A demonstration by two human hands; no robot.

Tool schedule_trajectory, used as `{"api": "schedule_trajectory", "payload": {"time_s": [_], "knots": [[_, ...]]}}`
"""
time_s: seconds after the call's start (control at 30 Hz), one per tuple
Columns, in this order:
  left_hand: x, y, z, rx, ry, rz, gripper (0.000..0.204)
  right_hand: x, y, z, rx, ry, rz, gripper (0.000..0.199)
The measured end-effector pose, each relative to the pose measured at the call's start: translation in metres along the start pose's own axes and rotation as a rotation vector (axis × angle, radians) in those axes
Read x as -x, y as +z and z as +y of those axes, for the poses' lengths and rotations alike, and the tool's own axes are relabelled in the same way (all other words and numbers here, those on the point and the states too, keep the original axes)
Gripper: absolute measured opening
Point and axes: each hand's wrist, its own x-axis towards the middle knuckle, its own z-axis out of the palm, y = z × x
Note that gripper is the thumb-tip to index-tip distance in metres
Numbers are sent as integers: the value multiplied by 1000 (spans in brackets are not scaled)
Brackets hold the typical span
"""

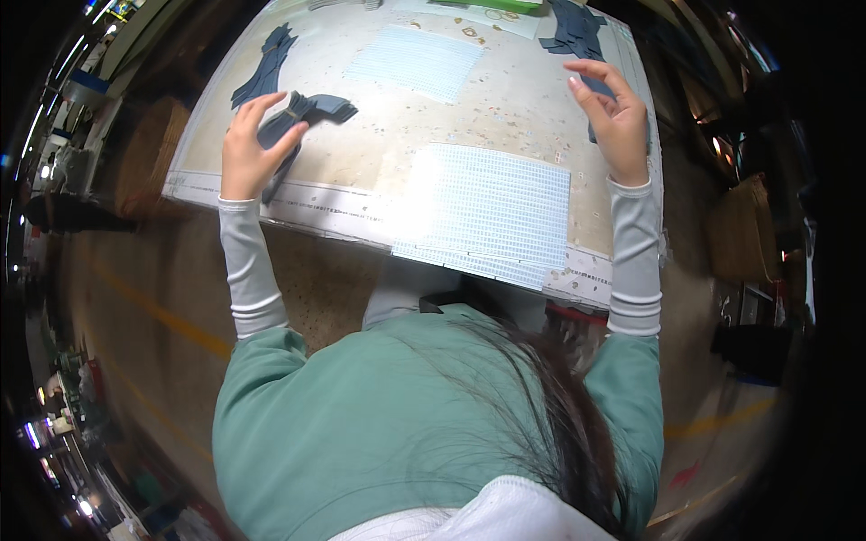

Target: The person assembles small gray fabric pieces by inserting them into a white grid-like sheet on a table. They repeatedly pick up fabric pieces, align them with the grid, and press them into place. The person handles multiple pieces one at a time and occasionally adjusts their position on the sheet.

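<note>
My left hand [250, 151] is over the table's left side, thumb and fingers apart. Right by it lies a bundle of dark blue fabric strips [329, 108], partly hidden by the hand; I see no grip on it. On the right, my right hand [617, 126] is raised with its thumb and fingers apart and nothing between them. Behind that hand, more dark blue fabric pieces [577, 29] lie near the table's right edge. Between my hands, a sheet with a fine blue printed grid [492, 212] rests at the near edge.
A second gridded sheet [417, 61] lies farther back. Another dark blue fabric stack [264, 68] is at the far left. Small scraps dot the worktable [379, 144]. A green item [492, 3] sits at the back edge. Wicker-brown containers [745, 230] stand beyond the table's sides.
</note>
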Motion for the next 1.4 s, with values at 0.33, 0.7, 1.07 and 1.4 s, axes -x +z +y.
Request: {"api": "schedule_trajectory", "payload": {"time_s": [0.33, 0.7, 1.07, 1.4], "knots": [[-102, 141, 124, 1160, -31, -751, 54, 31, -61, 93, 436, 284, 357, 14], [-138, 273, 268, 1137, -699, -990, 57, 52, -52, 112, 225, 935, 188, 29], [-154, 313, 258, 442, -257, -751, 49, 49, -35, 111, -628, 1008, 224, 27], [-151, 251, 154, 692, -251, -1124, 43, 51, -35, 100, -91, 714, 69, 34]]}}
